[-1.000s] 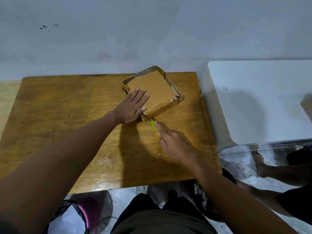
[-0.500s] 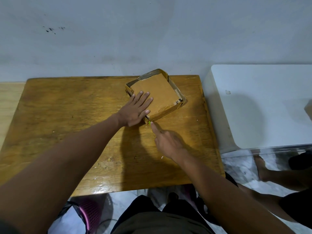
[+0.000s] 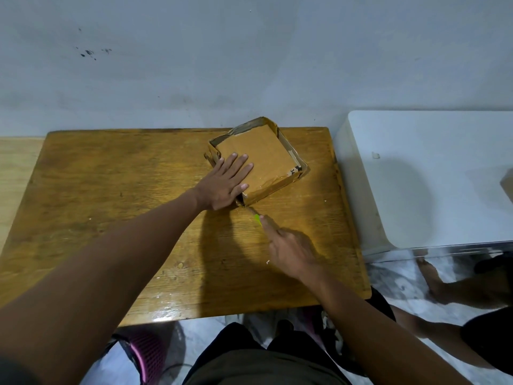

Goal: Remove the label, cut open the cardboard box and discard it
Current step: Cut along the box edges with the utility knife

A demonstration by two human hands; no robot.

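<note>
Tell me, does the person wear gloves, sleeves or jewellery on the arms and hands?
No. The left hand and right hand are bare, without gloves, rings, watch or bracelets. Both forearms are uncovered as far as the view reaches; no sleeve shows. Fingernails look short and unpainted.

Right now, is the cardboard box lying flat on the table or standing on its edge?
Lying flat. The box rests with its broad face up on the table, and the left hand presses down on that face.

Black digits "34" on the cardboard box (image 3: 258,159), near its right corner.
</note>
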